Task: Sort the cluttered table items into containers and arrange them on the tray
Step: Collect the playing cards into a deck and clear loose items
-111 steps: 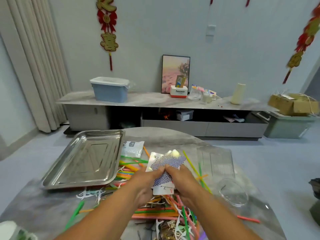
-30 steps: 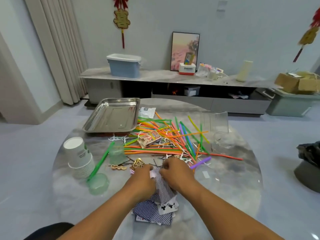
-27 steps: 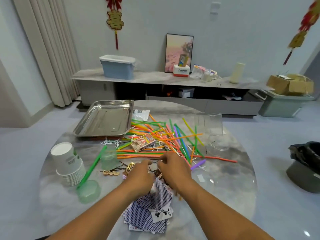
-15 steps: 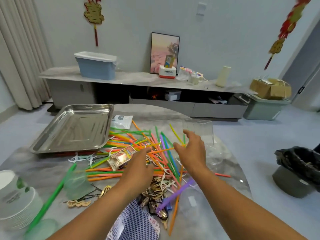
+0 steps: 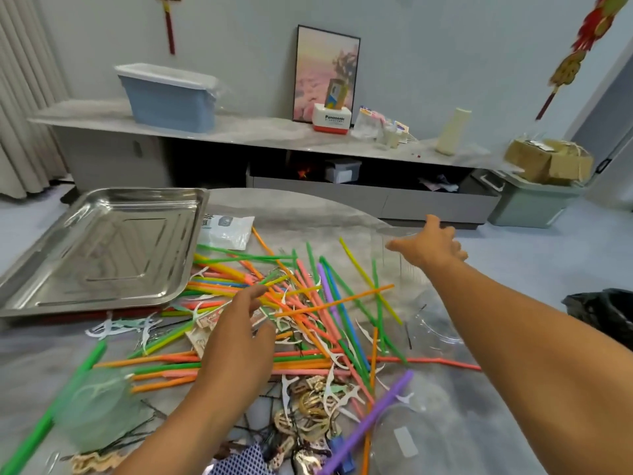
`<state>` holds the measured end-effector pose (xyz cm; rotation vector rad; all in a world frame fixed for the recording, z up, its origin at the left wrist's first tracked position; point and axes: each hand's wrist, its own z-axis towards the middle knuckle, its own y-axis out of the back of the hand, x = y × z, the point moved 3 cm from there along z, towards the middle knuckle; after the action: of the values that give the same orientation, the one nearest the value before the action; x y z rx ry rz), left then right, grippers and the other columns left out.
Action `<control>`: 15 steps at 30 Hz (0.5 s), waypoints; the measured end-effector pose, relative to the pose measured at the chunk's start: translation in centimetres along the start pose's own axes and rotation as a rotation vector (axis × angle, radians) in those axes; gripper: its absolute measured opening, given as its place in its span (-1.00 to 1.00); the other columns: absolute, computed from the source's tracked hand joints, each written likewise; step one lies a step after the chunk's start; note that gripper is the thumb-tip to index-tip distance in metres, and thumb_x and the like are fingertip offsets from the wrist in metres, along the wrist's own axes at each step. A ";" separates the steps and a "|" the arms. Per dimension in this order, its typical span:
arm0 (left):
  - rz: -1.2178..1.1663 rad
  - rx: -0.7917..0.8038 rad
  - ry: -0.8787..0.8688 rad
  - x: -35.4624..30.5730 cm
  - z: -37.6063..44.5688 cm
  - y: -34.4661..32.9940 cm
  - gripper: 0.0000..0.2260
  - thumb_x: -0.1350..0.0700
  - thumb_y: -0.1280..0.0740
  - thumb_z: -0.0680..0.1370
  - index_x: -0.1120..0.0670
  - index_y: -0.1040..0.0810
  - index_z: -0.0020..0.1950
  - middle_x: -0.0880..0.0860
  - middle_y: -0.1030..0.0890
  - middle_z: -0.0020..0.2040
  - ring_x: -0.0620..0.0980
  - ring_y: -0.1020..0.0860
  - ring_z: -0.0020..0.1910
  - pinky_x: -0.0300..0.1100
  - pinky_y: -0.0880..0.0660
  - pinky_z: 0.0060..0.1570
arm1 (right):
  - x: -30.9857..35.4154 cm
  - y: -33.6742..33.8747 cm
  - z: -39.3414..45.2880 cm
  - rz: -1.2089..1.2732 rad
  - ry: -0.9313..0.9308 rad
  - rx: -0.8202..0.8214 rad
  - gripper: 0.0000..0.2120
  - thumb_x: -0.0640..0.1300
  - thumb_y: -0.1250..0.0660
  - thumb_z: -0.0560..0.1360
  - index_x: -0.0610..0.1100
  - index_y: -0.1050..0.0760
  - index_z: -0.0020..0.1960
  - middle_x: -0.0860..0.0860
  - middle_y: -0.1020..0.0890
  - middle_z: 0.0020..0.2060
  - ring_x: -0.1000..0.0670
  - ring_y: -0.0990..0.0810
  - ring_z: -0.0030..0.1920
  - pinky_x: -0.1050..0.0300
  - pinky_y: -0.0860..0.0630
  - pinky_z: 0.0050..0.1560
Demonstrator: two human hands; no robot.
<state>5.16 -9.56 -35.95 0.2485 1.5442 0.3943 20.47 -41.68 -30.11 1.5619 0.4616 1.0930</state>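
A round marbled counter (image 5: pixel 308 214) carries a loose heap of coloured straws (image 5: pixel 308 303) spread across its middle, orange, green, pink, yellow, blue and purple, lying crossed over one another. Among and near them lie white floss picks (image 5: pixel 116 329), and at the near edge a cluster of gold and brown hair clips (image 5: pixel 308 416) with thin black hairpins beside it. A steel tray (image 5: pixel 102 248) sits on the far left of the counter, its near rim just beside the straws; a small white packet (image 5: pixel 226 231) lies at its right corner. The left hand (image 5: pixel 239 341) hovers over the middle of the heap with fingers spread and loosely bent, holding nothing; a small printed box (image 5: pixel 202 332) shows partly under it. The right hand (image 5: pixel 428 245) reaches far and to the right, fingers spread wide, at the rim of a clear rectangular container (image 5: pixel 397 265) that stands at the far right of the straws; whether it touches the container cannot be told. Near that container a clear round dish (image 5: pixel 438 323) rests on the counter, and another clear lid-like piece (image 5: pixel 407 440) lies at the near right. At the near left a translucent green cup (image 5: pixel 99 406) lies beside a thick green straw (image 5: pixel 51 409). A patch of blue patterned playing cards (image 5: pixel 239 462) shows at the near edge, between the forearms. Beyond the counter, a long low cabinet (image 5: pixel 239 132) along the wall holds a blue storage bin (image 5: pixel 168 94) and a framed picture (image 5: pixel 325 70).
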 end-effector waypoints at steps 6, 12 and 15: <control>0.003 -0.062 0.046 0.3 0.7 1.5 -0.58 0.15 -0.23 0.67 -0.18 -0.34 0.49 -0.11 -0.41 0.44 -0.05 -0.50 0.22 -0.14 -0.42 0.04 | 2.6 0.8 -0.4 0.139 0.087 -0.005 -0.25 0.15 -0.56 0.38 -0.06 -0.37 0.45 -0.19 -0.30 0.36 -0.30 -0.46 0.25 -0.16 -0.48 0.25; 0.105 -0.119 0.115 0.0 0.7 3.4 -0.53 0.17 -0.20 0.66 -0.09 -0.29 0.56 -0.03 -0.38 0.49 0.17 -0.54 0.27 0.14 -0.51 0.25 | 12.2 1.9 -5.9 0.396 0.395 0.030 -0.37 0.20 -0.50 0.38 0.01 -0.45 0.37 -0.07 -0.29 0.24 -0.10 -0.54 -0.01 0.12 -0.50 -0.04; 0.135 -0.117 0.157 0.3 0.5 4.0 -0.50 0.17 -0.19 0.66 -0.04 -0.23 0.60 -0.01 -0.31 0.55 0.11 -0.45 0.40 0.11 -0.44 0.35 | 16.7 -1.2 -10.6 0.340 0.484 0.161 -0.39 0.20 -0.46 0.38 -0.01 -0.48 0.36 -0.11 -0.32 0.29 -0.17 -0.55 0.14 0.04 -0.53 0.17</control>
<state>5.31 -5.79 -34.59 0.2352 1.6562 0.6206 20.21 -22.51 -25.10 1.5441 0.6331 1.7490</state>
